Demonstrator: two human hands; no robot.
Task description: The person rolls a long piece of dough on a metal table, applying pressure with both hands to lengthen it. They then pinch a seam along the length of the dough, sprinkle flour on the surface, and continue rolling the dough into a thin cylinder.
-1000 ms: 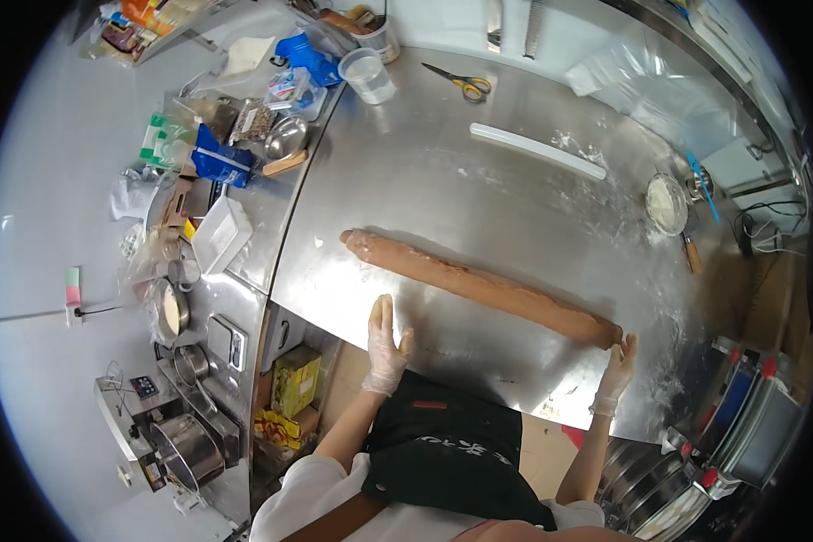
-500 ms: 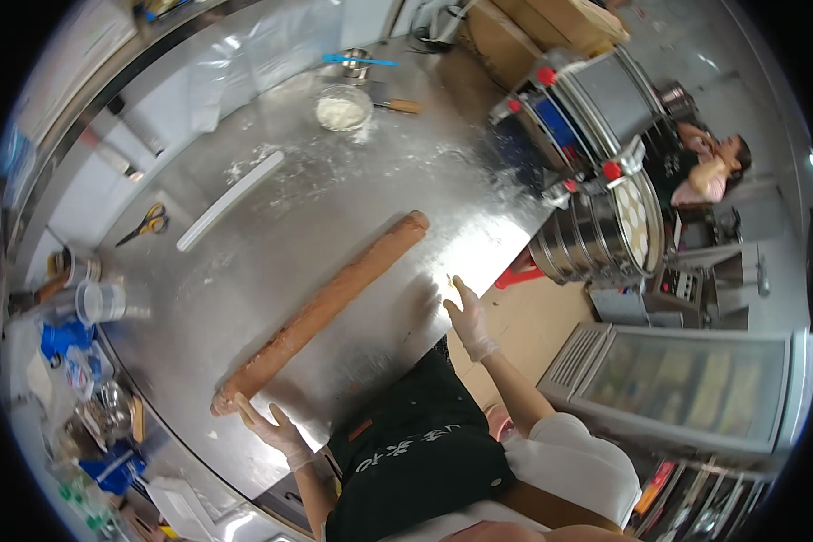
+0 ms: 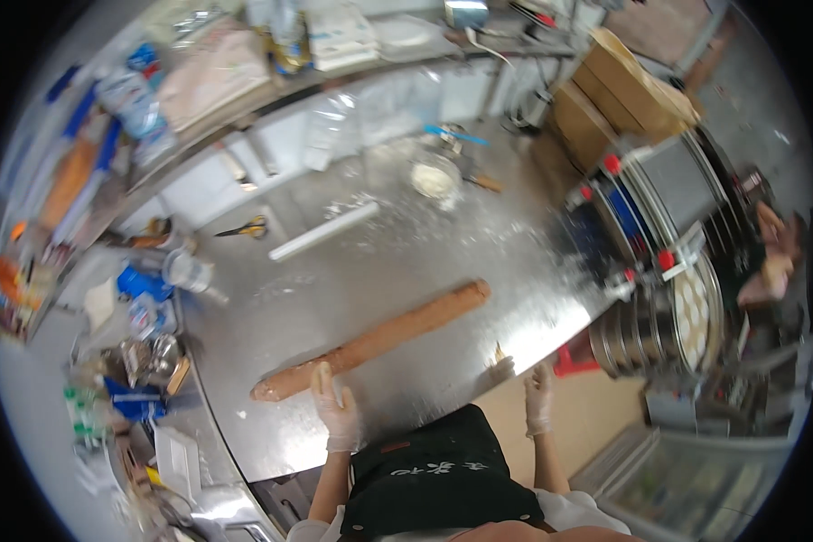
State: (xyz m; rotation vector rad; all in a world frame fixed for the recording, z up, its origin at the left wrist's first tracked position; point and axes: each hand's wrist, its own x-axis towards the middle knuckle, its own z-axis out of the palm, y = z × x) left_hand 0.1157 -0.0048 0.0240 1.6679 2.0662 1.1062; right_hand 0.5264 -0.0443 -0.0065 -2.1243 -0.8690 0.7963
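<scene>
A long reddish-brown dough log (image 3: 384, 338) lies at a slant on the steel worktable (image 3: 443, 388), its left end nearer me. My left hand (image 3: 336, 415), in a clear plastic glove, has its fingers stretched out at the near side of the log, towards the left end. Whether the fingertips touch the dough I cannot tell. My right hand (image 3: 538, 397), gloved the same way, is held up by the table's front edge, apart from the log. Its fingers point away from me, slightly blurred, and nothing shows in them.
Behind the log lie a white bar (image 3: 325, 231), scissors (image 3: 244, 228) and a bowl of white powder (image 3: 434, 178). A machine with red knobs (image 3: 668, 194) and stacked round steamers (image 3: 650, 334) stand at the right. Tubs and packets crowd the left. A person (image 3: 768, 262) is far right.
The whole view has turned, so the table and log sit lower and further right. My left hand is now further along the log from its left end; my right hand remains apart from it.
</scene>
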